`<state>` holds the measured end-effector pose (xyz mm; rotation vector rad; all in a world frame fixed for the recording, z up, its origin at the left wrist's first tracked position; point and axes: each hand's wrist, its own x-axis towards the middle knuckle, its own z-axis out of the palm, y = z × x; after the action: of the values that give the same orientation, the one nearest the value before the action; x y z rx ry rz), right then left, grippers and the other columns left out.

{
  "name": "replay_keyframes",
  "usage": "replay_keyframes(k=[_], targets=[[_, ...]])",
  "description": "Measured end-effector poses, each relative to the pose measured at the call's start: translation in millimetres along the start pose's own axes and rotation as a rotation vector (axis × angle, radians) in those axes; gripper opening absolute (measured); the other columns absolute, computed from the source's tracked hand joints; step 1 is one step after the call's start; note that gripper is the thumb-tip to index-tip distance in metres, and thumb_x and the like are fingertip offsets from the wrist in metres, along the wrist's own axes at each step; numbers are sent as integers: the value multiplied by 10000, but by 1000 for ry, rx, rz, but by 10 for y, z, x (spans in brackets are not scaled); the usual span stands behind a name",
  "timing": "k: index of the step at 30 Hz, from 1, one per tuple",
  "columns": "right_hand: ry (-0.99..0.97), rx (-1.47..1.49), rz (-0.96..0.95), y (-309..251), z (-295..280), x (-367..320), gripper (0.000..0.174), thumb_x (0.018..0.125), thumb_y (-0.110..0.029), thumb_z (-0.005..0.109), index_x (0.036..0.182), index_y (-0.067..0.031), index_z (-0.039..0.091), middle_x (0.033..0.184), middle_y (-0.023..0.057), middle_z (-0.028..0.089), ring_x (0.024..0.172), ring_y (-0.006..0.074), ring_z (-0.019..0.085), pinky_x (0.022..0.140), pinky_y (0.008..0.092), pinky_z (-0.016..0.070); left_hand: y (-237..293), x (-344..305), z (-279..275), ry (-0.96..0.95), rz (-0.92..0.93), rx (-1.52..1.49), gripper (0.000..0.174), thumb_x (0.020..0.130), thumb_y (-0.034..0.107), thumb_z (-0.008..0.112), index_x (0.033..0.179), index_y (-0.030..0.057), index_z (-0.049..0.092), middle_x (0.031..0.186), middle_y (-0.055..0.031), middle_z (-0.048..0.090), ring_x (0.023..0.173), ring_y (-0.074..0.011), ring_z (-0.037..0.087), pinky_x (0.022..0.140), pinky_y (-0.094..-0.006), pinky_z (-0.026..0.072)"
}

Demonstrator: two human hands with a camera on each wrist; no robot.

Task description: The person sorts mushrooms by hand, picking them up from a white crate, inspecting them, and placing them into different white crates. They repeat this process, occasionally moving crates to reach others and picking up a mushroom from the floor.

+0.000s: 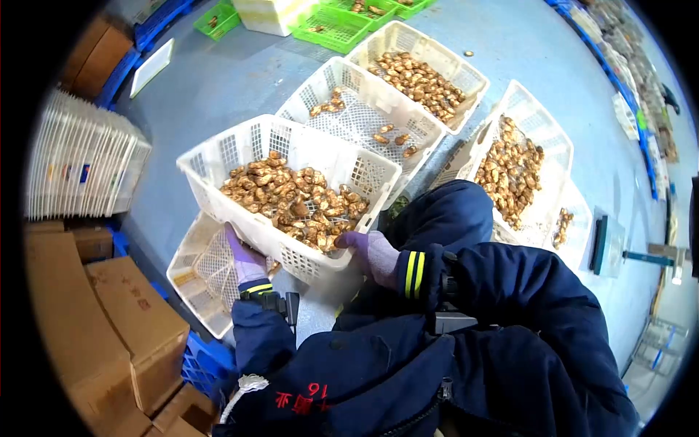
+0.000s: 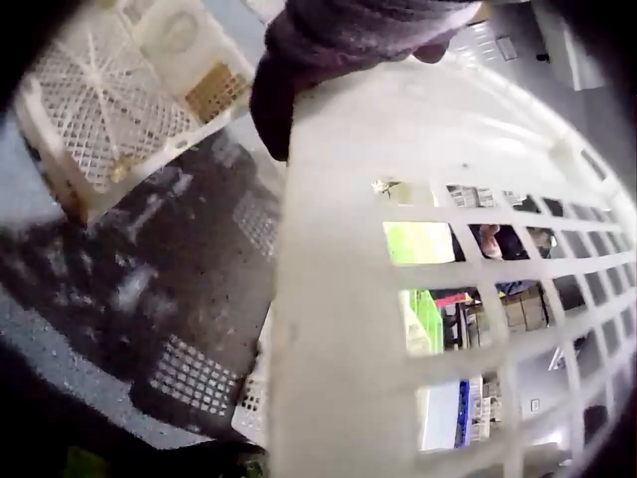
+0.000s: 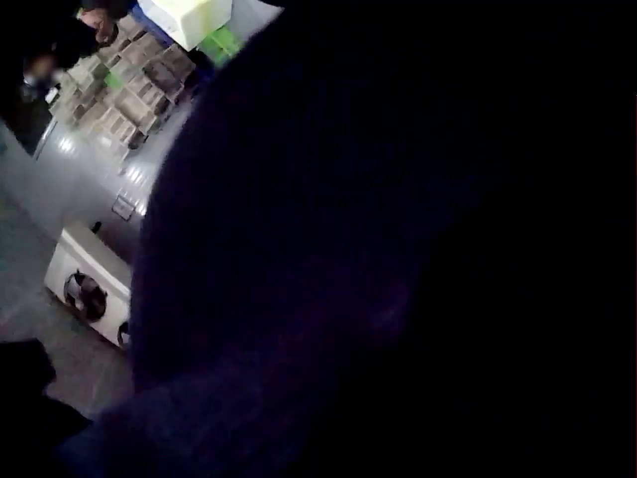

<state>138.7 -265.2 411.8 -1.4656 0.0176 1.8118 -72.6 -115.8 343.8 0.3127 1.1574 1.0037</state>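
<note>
Both hands, in light purple gloves, hold a white plastic crate (image 1: 266, 130) of brown-and-cream mushrooms (image 1: 291, 193). My left hand (image 1: 246, 256) grips its near left side from outside; in the left wrist view the gloved fingers (image 2: 343, 50) curl over the edge of the white crate wall (image 2: 338, 249). At the near right corner my right hand (image 1: 375, 256) grips the rim, fingertips reaching inside beside the mushrooms. The crate overlaps an almost bare crate (image 1: 195, 288) on the floor in the head view. A dark sleeve (image 3: 279, 219) blocks most of the right wrist view.
Behind stand a crate with a few mushrooms (image 1: 357, 109) and a fuller one (image 1: 419, 84). More mushroom crates (image 1: 535, 109) stand at right, beyond the bent knee (image 1: 459, 207). Cardboard boxes (image 1: 138, 320) and stacked white trays (image 1: 87, 156) line the left; green baskets (image 1: 331, 29) lie far back.
</note>
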Motion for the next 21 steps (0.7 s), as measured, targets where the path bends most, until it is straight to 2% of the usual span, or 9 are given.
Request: replay_keyframes(k=[2,3,5,6,10,14,17,18,21], targets=[[-63,141,73,99,42,28,354,792,-313,722,973,-22,633,785,113,641,677,239,622,610,332,521,-410,1167,-1137,-803,-285,-321,507,835,678,520,868,175,573,830,-35,603,806,-194,616,715,-376,538],[-34,-29,111,60,124,25,447,795,-406,709,976,-5,627,792,120,636,641,243,614,593,330,522,-369,914,-985,-178,-37,57,525,821,702,519,672,205,434,641,18,491,644,-145,573,598,-352,519],[-202,-30,229,339,98,348,520,799,-459,694,972,25,617,793,129,637,619,244,623,567,347,531,-639,1317,-1689,-413,-92,51,514,910,644,386,1226,246,461,1021,-38,551,944,-186,576,831,-367,506],[-256,-1,358,629,47,694,513,814,-457,680,976,26,617,786,129,634,623,244,628,566,352,534,-795,1455,-1940,-75,-54,328,578,918,643,356,1341,253,409,1207,-85,540,1093,-231,550,926,-422,478],[-818,-696,-577,533,-182,556,287,906,-269,567,1030,-12,602,833,126,644,681,218,659,569,337,535,-621,841,-1537,102,-225,165,568,946,525,396,1399,184,370,1374,-135,435,1238,-288,450,1002,-477,410],[-486,-1208,-1190,-646,-171,-230,280,911,-81,497,1183,-24,528,1002,146,620,806,234,648,696,299,535,-676,831,-1648,109,-196,267,544,937,514,413,1364,177,411,1327,-128,479,1203,-287,482,979,-457,428],[-328,-1321,-1231,-802,-461,-511,325,897,-85,551,1212,-16,510,1223,168,548,900,205,633,772,295,520,-728,854,-1592,96,-192,350,527,930,506,426,1337,171,442,1292,-122,512,1177,-286,505,961,-443,442],[-286,-922,-673,-855,-471,-703,355,948,-159,530,1272,-15,501,1100,119,609,897,155,615,781,270,499,-768,883,-1613,92,-193,387,522,928,503,431,1329,170,453,1280,-121,523,1169,-286,513,955,-438,446],[-65,-500,-262,-925,-581,-968,375,975,-197,508,1281,18,503,980,67,638,906,121,595,794,260,478,-900,961,-1743,77,-185,500,506,921,495,444,1302,164,484,1244,-115,556,1143,-285,537,937,-423,460]])
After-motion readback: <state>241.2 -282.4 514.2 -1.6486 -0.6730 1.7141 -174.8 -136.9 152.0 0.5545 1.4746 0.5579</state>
